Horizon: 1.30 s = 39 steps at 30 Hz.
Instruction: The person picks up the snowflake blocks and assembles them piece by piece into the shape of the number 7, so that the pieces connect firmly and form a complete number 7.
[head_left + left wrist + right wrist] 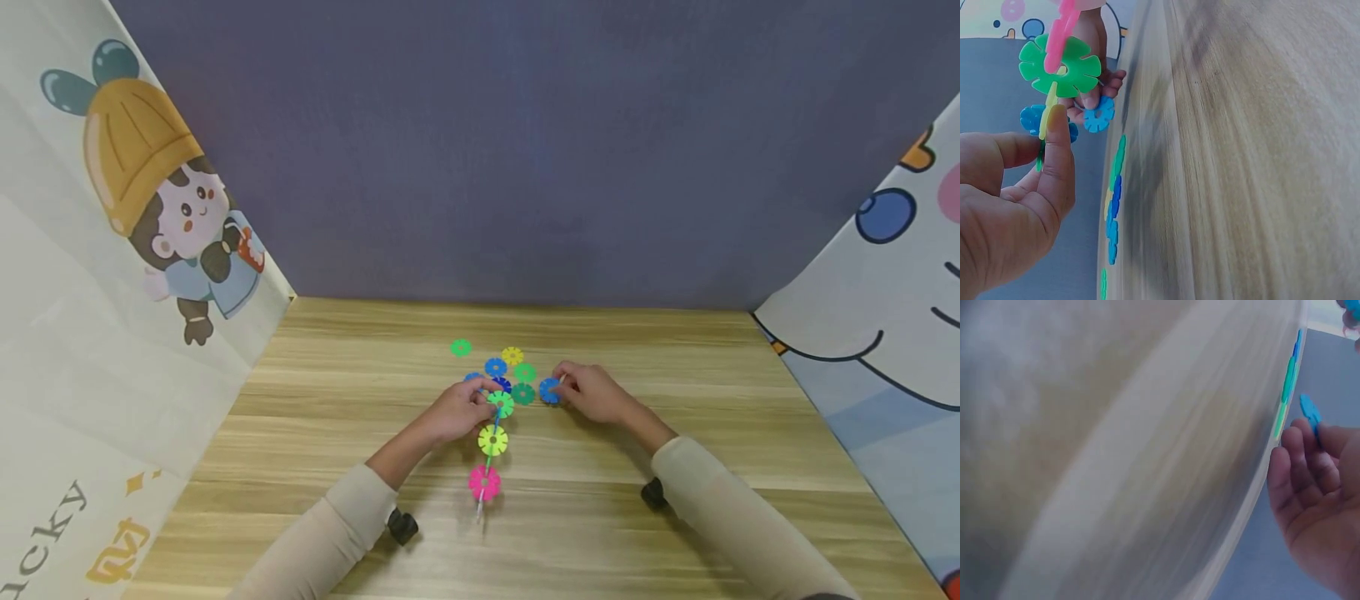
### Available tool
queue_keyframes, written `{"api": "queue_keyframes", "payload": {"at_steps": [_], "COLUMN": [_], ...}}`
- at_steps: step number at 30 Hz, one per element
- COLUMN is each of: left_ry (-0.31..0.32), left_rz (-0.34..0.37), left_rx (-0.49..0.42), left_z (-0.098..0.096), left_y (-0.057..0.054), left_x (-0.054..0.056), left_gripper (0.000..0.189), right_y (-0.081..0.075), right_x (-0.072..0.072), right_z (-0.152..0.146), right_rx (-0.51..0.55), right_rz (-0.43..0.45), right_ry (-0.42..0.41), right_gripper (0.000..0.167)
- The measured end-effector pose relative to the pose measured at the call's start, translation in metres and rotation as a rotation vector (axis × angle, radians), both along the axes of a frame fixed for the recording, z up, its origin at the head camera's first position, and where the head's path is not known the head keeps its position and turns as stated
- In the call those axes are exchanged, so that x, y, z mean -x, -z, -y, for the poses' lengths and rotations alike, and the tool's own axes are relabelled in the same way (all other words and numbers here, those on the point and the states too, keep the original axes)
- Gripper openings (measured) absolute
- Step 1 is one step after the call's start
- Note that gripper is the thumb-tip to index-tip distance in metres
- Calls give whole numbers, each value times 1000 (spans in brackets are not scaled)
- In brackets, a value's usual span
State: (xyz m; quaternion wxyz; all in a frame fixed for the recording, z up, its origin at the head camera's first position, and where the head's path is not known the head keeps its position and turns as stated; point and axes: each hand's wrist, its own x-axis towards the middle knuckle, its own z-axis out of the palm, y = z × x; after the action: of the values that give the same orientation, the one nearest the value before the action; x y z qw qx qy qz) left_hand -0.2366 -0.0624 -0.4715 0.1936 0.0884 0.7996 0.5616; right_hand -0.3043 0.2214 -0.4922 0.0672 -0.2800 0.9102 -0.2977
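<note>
My left hand [459,411] pinches the far end of a chain of notched plastic flower discs, at its green disc [500,404]. Down the chain toward me come a yellow disc [492,440], a pink disc [484,482] and a white piece [480,507], with edge-on discs between them. To the right, my right hand [597,393] holds a single blue disc [550,390] between thumb and fingers. That blue disc [1309,412] appears nearly edge-on in the right wrist view. Chain and blue disc are apart. Fingers partly hide the chain's held end.
Several loose discs lie flat on the wooden table [360,358] just beyond the hands, among them a yellow one [512,356], a dark green one [522,394] and a green one [461,347] farther left. A grey-blue panel [510,167] stands behind; printed panels flank the table.
</note>
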Motion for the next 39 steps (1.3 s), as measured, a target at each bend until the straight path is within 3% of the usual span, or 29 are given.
{"api": "queue_keyframes", "payload": {"at_steps": [15, 33, 39], "left_ry": [-11, -30, -28], "left_rz": [4, 28, 71], "left_rx": [-22, -51, -72], "left_z": [-4, -10, -13], "left_y": [3, 4, 3], "left_x": [1, 2, 2], "left_gripper": [32, 31, 32], "right_y": [-11, -8, -7], "right_x": [-28, -39, -38], "right_z": [18, 25, 28], "right_rx": [94, 131, 69], "right_rz": [1, -102, -177], "right_ry": [-165, -139, -176], "right_gripper": [9, 12, 11]}}
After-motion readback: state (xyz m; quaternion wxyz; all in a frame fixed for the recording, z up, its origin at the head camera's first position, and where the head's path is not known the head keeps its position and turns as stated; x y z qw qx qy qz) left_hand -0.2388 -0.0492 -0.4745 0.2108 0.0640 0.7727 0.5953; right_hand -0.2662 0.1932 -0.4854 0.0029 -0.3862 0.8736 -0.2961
